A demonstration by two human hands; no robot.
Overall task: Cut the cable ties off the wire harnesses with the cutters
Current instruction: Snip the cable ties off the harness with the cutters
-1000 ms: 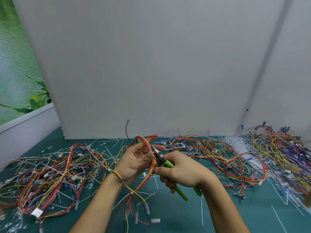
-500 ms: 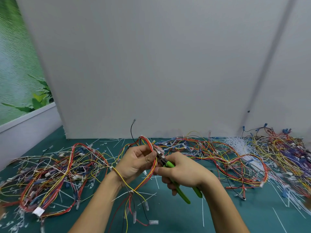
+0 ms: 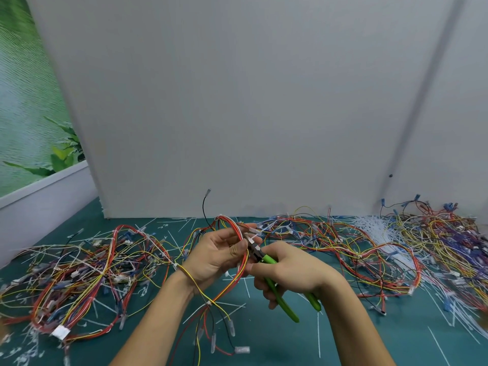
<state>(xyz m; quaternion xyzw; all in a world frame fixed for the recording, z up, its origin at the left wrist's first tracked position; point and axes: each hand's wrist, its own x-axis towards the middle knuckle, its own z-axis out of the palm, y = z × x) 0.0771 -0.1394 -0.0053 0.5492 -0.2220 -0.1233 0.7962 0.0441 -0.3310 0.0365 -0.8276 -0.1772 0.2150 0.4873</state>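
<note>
The left hand's (image 3: 215, 257) fingers curl round a looped wire harness (image 3: 231, 224), held above the desk (image 3: 277, 339). The right hand (image 3: 293, 273) clamps the green-handled cutters (image 3: 268, 258), hiding the mid-handles. They slant from lower right up-left, nose at the harness beside the left thumb. Whether the blades bite a cable tie, I can't tell.

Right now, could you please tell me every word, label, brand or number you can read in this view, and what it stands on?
No text can be read.
The white tag on the left harness pile: blank or too blurred to tell.
The green-handled cutters in the right hand: no brand visible.
</note>
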